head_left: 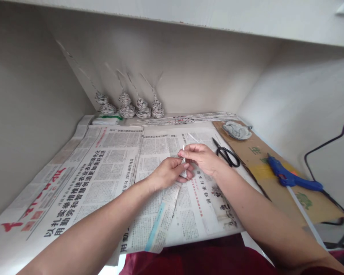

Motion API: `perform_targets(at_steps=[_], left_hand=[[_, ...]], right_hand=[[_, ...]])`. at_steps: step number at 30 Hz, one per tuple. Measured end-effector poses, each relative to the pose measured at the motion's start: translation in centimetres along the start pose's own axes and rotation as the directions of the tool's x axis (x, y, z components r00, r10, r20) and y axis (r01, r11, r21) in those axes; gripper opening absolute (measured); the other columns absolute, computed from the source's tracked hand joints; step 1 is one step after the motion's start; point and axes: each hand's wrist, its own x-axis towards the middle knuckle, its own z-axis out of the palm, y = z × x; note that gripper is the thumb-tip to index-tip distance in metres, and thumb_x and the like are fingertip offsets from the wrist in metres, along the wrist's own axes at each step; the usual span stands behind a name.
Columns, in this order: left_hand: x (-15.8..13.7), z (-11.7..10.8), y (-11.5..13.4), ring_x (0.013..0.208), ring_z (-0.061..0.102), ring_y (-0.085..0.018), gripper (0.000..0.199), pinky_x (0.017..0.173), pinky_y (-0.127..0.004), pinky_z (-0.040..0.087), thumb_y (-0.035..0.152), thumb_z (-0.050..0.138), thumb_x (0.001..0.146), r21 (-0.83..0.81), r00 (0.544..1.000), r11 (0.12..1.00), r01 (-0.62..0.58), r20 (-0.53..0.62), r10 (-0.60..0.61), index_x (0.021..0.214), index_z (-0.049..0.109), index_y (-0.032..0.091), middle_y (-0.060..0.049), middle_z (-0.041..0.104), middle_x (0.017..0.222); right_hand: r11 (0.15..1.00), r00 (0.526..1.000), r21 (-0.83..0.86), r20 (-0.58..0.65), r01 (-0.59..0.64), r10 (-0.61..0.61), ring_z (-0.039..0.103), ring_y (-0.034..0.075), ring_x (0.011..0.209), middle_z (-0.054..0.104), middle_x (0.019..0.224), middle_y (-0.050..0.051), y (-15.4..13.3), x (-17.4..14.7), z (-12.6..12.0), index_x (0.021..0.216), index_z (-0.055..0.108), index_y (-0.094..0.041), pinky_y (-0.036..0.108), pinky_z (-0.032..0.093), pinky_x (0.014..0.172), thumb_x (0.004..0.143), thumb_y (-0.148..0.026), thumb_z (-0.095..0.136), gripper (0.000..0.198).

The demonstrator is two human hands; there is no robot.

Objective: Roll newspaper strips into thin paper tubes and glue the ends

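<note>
A newspaper strip (168, 212) with a light blue band runs from between my hands down to the table's near edge. Its upper end is rolled into a thin white tip that sticks up at my fingertips. My left hand (167, 173) pinches the rolled part from below, thumb against fingers. Just above and to the right, my right hand (203, 157) grips the same roll near its tip between thumb and forefinger. Part of the roll is hidden by my fingers. Black-handled scissors (227, 154) lie to the right of my right hand.
Newspaper sheets (114, 152) cover the table. Several woven paper gourd shapes (143, 110) stand along the back wall, beside a bundle of thin paper rods (186, 119). At the right, cardboard (256, 160) bears a crumpled grey-white lump (237, 130) and a corded blue glue gun (292, 177).
</note>
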Motion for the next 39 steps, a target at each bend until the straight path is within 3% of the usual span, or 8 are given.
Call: perform_targets(at_steps=[3, 8, 12, 18, 23, 27, 34, 39], left_hand=[[-0.05, -0.03, -0.04, 0.082, 0.063, -0.018, 0.035, 0.075, -0.038, 0.053, 0.041, 0.050, 0.085, 0.011, 1.000, 1.000, 0.005, 0.012, -0.005, 0.092, 0.063, 0.009, -0.010, 0.065, 0.082], [-0.06, -0.21, -0.03, 0.083, 0.063, -0.019, 0.035, 0.075, -0.037, 0.053, 0.042, 0.050, 0.086, 0.010, 1.000, 1.000, 0.005, 0.011, -0.005, 0.092, 0.063, 0.010, -0.009, 0.065, 0.082], [-0.13, -0.20, 0.06, 0.081, 0.063, -0.018, 0.036, 0.073, -0.035, 0.053, 0.043, 0.050, 0.085, 0.014, 1.000, 1.000, 0.006, 0.022, -0.006, 0.091, 0.063, 0.010, -0.009, 0.065, 0.082], [-0.07, -0.17, 0.01, 0.081, 0.063, -0.018, 0.035, 0.073, -0.035, 0.053, 0.042, 0.049, 0.086, 0.013, 1.000, 1.000, 0.007, -0.001, -0.007, 0.091, 0.062, 0.011, -0.008, 0.064, 0.081], [-0.08, -0.01, 0.10, 0.080, 0.063, -0.018, 0.033, 0.072, -0.035, 0.053, 0.041, 0.051, 0.085, 0.042, 0.999, 0.999, 0.034, -0.008, -0.034, 0.090, 0.063, 0.010, -0.008, 0.065, 0.080], [-0.10, -0.04, 0.25, 0.078, 0.064, -0.017, 0.034, 0.071, -0.034, 0.053, 0.041, 0.050, 0.085, 0.047, 0.999, 0.998, 0.035, -0.016, -0.034, 0.090, 0.063, 0.010, -0.009, 0.066, 0.081], [-0.21, 0.00, 0.55, 0.079, 0.064, -0.018, 0.036, 0.070, -0.034, 0.053, 0.043, 0.052, 0.084, 0.028, 1.000, 0.999, 0.020, -0.004, -0.020, 0.091, 0.063, 0.010, -0.009, 0.065, 0.080], [-0.47, 0.13, 0.48, 0.082, 0.063, -0.018, 0.037, 0.071, -0.035, 0.054, 0.045, 0.050, 0.084, 0.054, 0.998, 0.998, 0.024, 0.050, -0.026, 0.091, 0.064, 0.011, -0.010, 0.065, 0.084]], right_hand=[[0.999, 0.996, 0.022, -0.080, 0.027, -0.025, 0.055, 0.012, 0.036, 0.063, 0.061, 0.000, -0.03, 0.07, -0.04, 0.074, 0.056, -0.017, 0.024, 0.045, 0.034, 0.072, -0.038, 0.071, 0.026], [0.999, 0.997, -0.020, 0.065, -0.029, 0.030, 0.060, 0.016, 0.042, 0.063, 0.057, 0.000, -0.11, -0.08, -0.17, 0.089, 0.061, -0.016, 0.028, 0.050, 0.039, 0.077, -0.042, 0.066, 0.030], [1.000, 1.000, 0.020, 0.024, -0.003, 0.002, 0.058, 0.017, 0.038, 0.058, 0.049, -0.002, 0.15, -0.06, -0.24, 0.076, 0.055, -0.018, 0.029, 0.048, 0.036, 0.075, -0.039, 0.068, 0.025], [1.000, 0.998, 0.005, 0.057, -0.013, 0.012, 0.060, 0.017, 0.041, 0.060, 0.052, -0.001, 0.10, 0.01, -0.29, 0.089, 0.061, -0.016, 0.031, 0.050, 0.039, 0.077, -0.041, 0.066, 0.028], [1.000, 0.999, 0.026, -0.039, -0.002, 0.003, 0.055, 0.013, 0.037, 0.058, 0.050, -0.003, 0.11, 0.17, -0.27, 0.073, 0.056, -0.018, 0.025, 0.046, 0.036, 0.071, -0.039, 0.072, 0.027], [1.000, 0.998, 0.008, 0.060, -0.016, 0.016, 0.059, 0.016, 0.039, 0.062, 0.056, 0.000, 0.09, 0.13, -0.33, 0.089, 0.061, -0.016, 0.031, 0.050, 0.039, 0.077, -0.040, 0.066, 0.027], [1.000, 0.997, 0.018, 0.069, -0.023, 0.022, 0.058, 0.017, 0.038, 0.055, 0.046, -0.004, 0.16, -0.08, -0.16, 0.079, 0.059, -0.017, 0.028, 0.047, 0.037, 0.076, -0.039, 0.067, 0.024], [0.997, 0.993, 0.018, -0.092, 0.070, -0.068, 0.061, 0.013, 0.063, 0.066, 0.075, 0.004, -0.36, 0.10, 0.00, 0.084, 0.069, -0.016, 0.024, 0.048, 0.053, 0.072, -0.036, 0.071, 0.023]])
